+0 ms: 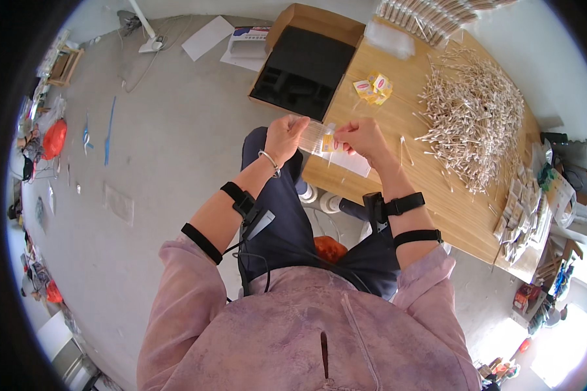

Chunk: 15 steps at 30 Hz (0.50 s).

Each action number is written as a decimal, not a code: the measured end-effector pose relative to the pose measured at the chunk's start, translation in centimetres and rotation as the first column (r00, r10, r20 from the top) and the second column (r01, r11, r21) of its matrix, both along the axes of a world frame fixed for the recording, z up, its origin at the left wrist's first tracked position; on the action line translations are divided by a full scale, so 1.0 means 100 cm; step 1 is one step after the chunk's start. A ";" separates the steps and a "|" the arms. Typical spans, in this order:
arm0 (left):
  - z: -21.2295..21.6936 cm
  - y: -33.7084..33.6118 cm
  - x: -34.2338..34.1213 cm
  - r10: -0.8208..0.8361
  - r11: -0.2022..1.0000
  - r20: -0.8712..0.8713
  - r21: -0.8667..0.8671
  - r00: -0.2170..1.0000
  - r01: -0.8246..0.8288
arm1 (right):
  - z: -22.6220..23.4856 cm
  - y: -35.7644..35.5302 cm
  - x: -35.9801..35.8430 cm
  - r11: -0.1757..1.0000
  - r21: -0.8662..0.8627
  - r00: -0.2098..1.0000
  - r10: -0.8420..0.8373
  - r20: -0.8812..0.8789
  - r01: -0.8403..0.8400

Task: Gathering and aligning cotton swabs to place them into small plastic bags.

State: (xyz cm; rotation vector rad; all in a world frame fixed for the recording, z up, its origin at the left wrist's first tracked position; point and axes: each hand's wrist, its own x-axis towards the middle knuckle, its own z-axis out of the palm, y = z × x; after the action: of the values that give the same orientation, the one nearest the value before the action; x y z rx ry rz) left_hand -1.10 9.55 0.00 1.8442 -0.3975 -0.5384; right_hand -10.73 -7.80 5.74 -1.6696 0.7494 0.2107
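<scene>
Both hands were up over the near edge of the wooden table [430, 195], working a small clear plastic bag [316, 138] w/ a yellow label. Left hand [284, 135] pinched one end of the bag, fingers closed on it; right hand [362, 137] gripped the other end by the label, thumb and fingers clamped together on the plastic. Bag was held in the air btwn the two hands, not resting on anything; it looked to have thin sticks inside, though that's hard to make out.

Big loose pile of cotton swabs [469, 114] lay on the table to the right, well apart from the hands. Small yellow boxes [373, 88] sat further back, an open cardboard box w/ black insert [303, 68] beside them, and a row of filled packets [430, 16] at the far edge.

Judging by the grip, the step in hand was closing or straightening a filled bag. Next move prob. called for keeping both pinches firm, mouth edges lined up, so nothing slid out.
</scene>
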 end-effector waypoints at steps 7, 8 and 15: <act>0.000 0.003 0.000 -0.011 1.000 0.011 -0.006 1.000 0.011 | -0.008 0.005 0.008 0.999 -0.039 0.999 -0.006 0.041 0.008; -0.001 0.003 0.001 -0.010 1.000 0.010 -0.006 1.000 0.010 | -0.009 0.007 0.008 0.999 -0.039 0.999 -0.005 0.040 0.006; -0.003 0.001 0.002 -0.009 1.000 -0.055 -0.003 0.998 0.009 | -0.022 0.026 0.002 0.949 -0.281 0.981 -0.100 0.164 0.144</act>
State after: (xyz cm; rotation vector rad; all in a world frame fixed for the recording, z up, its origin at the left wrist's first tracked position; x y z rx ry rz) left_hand -0.93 9.65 -0.31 1.8219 -0.3698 -0.5929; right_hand -10.58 -5.17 3.56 -1.8857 0.7974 -0.1172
